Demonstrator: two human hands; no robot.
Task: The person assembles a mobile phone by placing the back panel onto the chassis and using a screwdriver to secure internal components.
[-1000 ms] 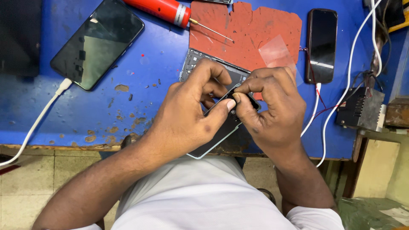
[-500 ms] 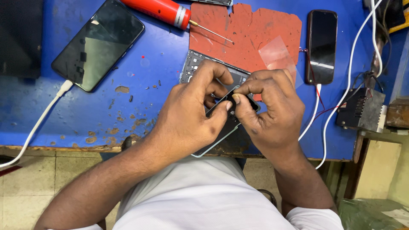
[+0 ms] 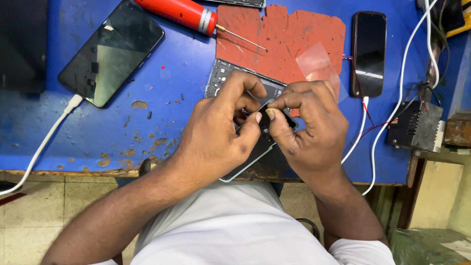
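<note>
your left hand (image 3: 216, 135) and right hand (image 3: 306, 127) both pinch the opened phone (image 3: 255, 147) at the blue table (image 3: 98, 137) edge (thin, stiff, probably fragile); grip its rim, not the exposed insides.

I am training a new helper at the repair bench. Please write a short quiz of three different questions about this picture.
1. True or false: the red screwdriver lies on the blue table, and no hand touches it.
2. Multiple choice: what do the left hand and the right hand grip together? A) a white cable B) a small dark part above an opened phone C) the clear film
3. Fill in: the phone with the dark screen at the far left has a ____ cable plugged into it.

Key: 1 true; 2 B; 3 white. The dark part is pinched between both hands' fingertips; what it is exactly cannot be told.
</note>
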